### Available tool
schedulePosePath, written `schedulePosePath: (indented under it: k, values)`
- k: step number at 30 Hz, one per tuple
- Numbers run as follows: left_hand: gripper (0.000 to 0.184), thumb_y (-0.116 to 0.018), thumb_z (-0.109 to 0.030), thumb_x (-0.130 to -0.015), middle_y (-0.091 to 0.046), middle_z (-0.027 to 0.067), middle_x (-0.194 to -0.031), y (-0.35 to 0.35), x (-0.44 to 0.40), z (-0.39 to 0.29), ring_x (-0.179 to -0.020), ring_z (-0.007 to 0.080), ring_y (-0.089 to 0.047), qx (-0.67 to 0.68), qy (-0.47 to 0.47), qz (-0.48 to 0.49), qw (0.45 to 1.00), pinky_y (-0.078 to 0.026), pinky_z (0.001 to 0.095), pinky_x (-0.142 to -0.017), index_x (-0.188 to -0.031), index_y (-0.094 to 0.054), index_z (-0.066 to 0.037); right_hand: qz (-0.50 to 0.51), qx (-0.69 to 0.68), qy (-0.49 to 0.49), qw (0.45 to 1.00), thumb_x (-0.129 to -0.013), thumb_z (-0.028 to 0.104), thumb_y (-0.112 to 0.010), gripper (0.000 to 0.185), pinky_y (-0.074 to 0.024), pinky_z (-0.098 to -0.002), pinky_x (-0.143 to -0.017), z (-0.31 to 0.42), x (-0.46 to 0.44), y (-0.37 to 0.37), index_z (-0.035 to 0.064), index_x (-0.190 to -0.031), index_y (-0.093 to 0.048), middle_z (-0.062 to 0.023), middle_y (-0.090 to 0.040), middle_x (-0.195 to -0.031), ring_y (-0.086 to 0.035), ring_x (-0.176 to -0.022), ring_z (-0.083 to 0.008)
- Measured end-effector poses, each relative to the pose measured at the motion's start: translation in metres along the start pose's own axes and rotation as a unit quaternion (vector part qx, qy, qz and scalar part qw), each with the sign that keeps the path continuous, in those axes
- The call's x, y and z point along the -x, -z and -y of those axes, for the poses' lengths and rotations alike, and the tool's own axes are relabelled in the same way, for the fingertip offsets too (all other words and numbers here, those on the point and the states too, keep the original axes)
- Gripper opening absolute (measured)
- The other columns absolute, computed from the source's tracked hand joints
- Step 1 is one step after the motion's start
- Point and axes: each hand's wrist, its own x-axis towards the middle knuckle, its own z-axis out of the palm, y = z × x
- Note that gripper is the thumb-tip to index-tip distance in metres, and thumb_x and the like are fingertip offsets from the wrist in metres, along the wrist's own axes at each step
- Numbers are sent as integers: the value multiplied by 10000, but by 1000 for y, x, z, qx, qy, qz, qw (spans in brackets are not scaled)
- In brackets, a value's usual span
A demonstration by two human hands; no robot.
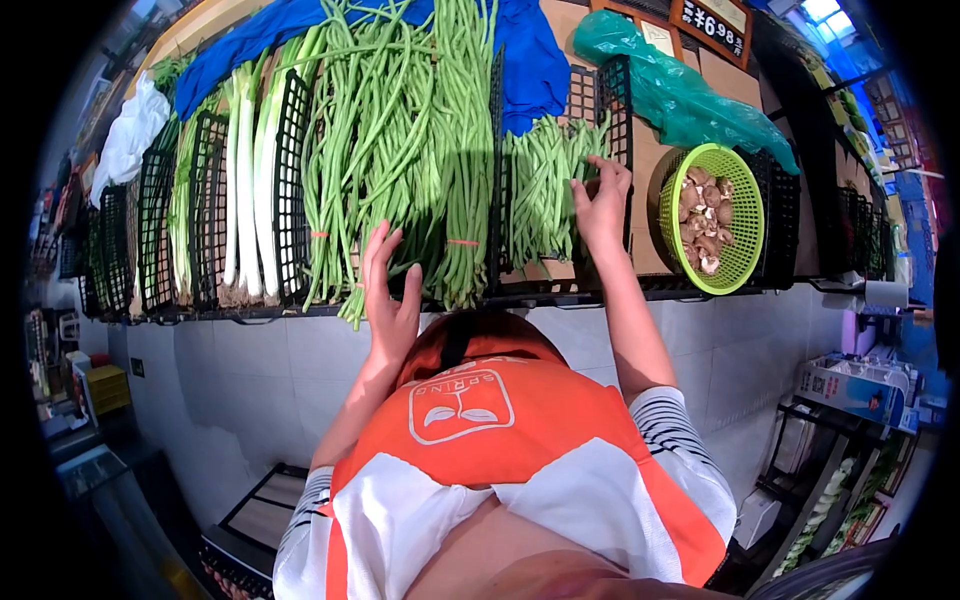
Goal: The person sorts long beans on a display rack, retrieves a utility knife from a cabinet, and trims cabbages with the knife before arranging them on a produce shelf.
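Display surface partly hidden beneath long beans.

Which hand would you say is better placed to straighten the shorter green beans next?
Probably the right hand: its fingers are at the shorter beans' edge, while the left hand is beside the long beans.

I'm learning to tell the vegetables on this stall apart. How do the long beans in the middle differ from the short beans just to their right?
The long beans are long strands, while the short beans are much shorter. The long beans form the larger heap; the short beans make a smaller one. Reddish bands circle some long beans, but none shows on the short beans. Both are slender and green.
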Motion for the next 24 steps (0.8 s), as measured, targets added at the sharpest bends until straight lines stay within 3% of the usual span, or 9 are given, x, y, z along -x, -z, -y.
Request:
schedulePosePath:
  k: [2,5,6,8,11,12,16,20,24]
  values:
    - [426,-522,14,-848,-365,146,-1379,-2,-4,-4,-1296,277,-326,5,-6,-14,1000,-258,363,-1054,-1266,-440,-14,-80,76,110,988,-777,82,-652,338,-368,-396,-938,6,5,-3,50,-1096,-546,-191,-377,-1256,-432,-1126,-346]
    - [430,-551,17,-823,-386,154,-1364,-7,-7,-6,-1297,312,-320,4,-12,-34,999,-247,391,-1059,-1243,-465,-25,-119,-55,124,984,-816,113,-621,216,-345,-397,-955,34,13,8,48,-1018,-583,-168,-435,-1231,-431,-1129,-330]
    - [428,-552,10,-828,-384,155,-1367,-9,-7,-6,-1300,313,-318,1,-13,-34,999,-248,388,-1060,-1245,-463,-28,-140,-49,181,972,-853,142,-593,167,-403,-373,-879,41,16,15,31,-977,-600,-130,-574,-1014,-553,-956,-250]
    - [436,-552,1,-835,-381,159,-1369,-11,-5,-8,-1302,317,-316,-10,-12,-29,999,-250,390,-1059,-1258,-454,-30,7,-252,-50,966,-897,137,-538,151,-448,-284,-626,52,38,21,18,-947,-615,-63,-614,-782,-559,-646,-117]
    - [503,-523,-21,-854,-317,193,-1414,-23,-1,-7,-1318,315,-300,-12,-21,-1,1000,-233,378,-1072,-1330,-364,16,36,-360,115,925,-933,99,-474,179,-263,-195,-387,41,63,1,16,-918,-631,-10,-581,-711,-389,-454,-13]
    - [528,-522,-25,-855,-296,202,-1426,-28,1,-7,-1330,326,-279,-13,-29,7,999,-225,382,-1077,-1347,-338,22,86,-463,26,882,-936,117,-476,204,-302,-201,-404,50,73,-2,11,-878,-642,-9,-544,-712,-409,-443,-23]
    - [471,-518,-170,-889,-374,189,-1377,-46,9,-8,-1263,334,-373,-201,-14,169,965,-259,427,-1063,-1316,-402,-8,157,-315,30,936,-942,148,-473,240,-354,-197,-443,53,86,0,2,-856,-643,-19,-532,-736,-469,-478,-39]
    - [299,-496,-220,-907,-602,178,-1093,-42,-12,-4,-1017,345,-563,-121,70,91,986,-361,429,-984,-1106,-582,-13,185,-328,28,926,-945,190,-475,271,-373,-199,-455,40,81,1,-6,-854,-638,-38,-554,-756,-491,-489,-56]
    - [380,-560,-221,-875,-553,198,-1142,-53,-49,4,-1060,347,-530,-161,43,1,986,-407,376,-919,-1179,-513,2,219,-303,19,927,-948,218,-469,297,-394,-217,-518,37,72,6,0,-846,-643,-38,-571,-678,-501,-505,-72]
